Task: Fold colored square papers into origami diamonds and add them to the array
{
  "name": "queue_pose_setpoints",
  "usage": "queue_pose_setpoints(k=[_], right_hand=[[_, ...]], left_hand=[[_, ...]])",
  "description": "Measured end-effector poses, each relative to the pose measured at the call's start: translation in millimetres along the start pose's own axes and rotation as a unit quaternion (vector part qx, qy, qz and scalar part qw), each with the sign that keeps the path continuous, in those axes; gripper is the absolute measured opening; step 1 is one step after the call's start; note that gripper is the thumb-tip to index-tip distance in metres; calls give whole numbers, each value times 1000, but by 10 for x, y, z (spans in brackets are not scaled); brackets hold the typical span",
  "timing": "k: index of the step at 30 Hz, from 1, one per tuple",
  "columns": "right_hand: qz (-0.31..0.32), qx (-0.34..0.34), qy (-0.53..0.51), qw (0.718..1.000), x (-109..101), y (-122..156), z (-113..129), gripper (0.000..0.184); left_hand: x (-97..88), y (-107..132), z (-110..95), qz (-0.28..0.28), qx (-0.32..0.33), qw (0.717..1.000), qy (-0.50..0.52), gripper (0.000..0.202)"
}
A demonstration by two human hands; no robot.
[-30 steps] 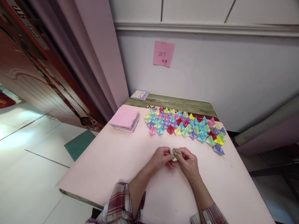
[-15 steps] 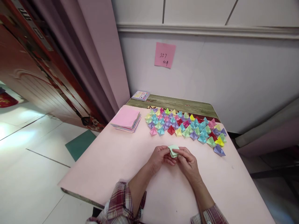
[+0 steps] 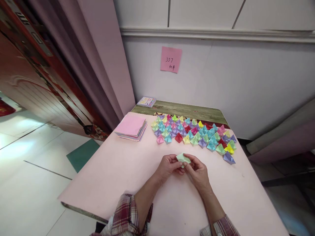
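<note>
A small piece of folded pale green paper (image 3: 182, 158) is held between both hands above the pink-covered table (image 3: 118, 177). My left hand (image 3: 168, 167) pinches its left side, with the thumb on the near face. On the right side, my right hand (image 3: 197, 167) grips it with thumb and fingers. Both thumbs meet near its lower middle, and the other fingers are partly hidden behind it. Beyond the hands lie rows of folded paper boats (image 3: 189, 131) in many colours, the nearest a purple boat (image 3: 229, 158) at the right end.
A stack of square coloured paper (image 3: 130, 124), pink on top, lies at the table's left. A small printed packet (image 3: 147, 101) rests on the bare wooden back strip (image 3: 187, 108). A pink note (image 3: 171, 60) is stuck to the wall. A green sheet (image 3: 83, 154) lies on the floor.
The green paper has gone from a flat diamond to a wider, pointed shape. My right fingers have moved from its top to its far side, and both thumbs now press its near face.
</note>
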State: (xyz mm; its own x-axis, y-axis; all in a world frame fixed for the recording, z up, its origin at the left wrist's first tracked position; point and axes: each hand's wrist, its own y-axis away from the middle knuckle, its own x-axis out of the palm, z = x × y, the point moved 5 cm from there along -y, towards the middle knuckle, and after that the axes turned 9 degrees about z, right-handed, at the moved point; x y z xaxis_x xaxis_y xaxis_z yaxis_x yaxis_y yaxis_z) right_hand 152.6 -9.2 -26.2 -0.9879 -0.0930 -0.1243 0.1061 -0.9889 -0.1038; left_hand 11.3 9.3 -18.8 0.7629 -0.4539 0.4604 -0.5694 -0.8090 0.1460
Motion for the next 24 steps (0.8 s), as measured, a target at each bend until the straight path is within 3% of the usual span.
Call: queue_pose_setpoints(k=[4, 16, 21, 24], right_hand=[[-8, -2, 7, 1000, -20, -4, 7, 41], [-25, -50, 105, 993, -48, -27, 63, 21], [-8, -28, 109, 994, -44, -26, 86, 22], [-2, -2, 94, 996, -52, -22, 75, 25]], left_hand=[[8, 13, -67, -11, 27, 999, -36, 34], [-36, -15, -69, -35, 62, 993, -89, 25], [-63, -18, -43, -60, 49, 992, -95, 39], [-56, -6, -104, -55, 73, 986, -138, 36]])
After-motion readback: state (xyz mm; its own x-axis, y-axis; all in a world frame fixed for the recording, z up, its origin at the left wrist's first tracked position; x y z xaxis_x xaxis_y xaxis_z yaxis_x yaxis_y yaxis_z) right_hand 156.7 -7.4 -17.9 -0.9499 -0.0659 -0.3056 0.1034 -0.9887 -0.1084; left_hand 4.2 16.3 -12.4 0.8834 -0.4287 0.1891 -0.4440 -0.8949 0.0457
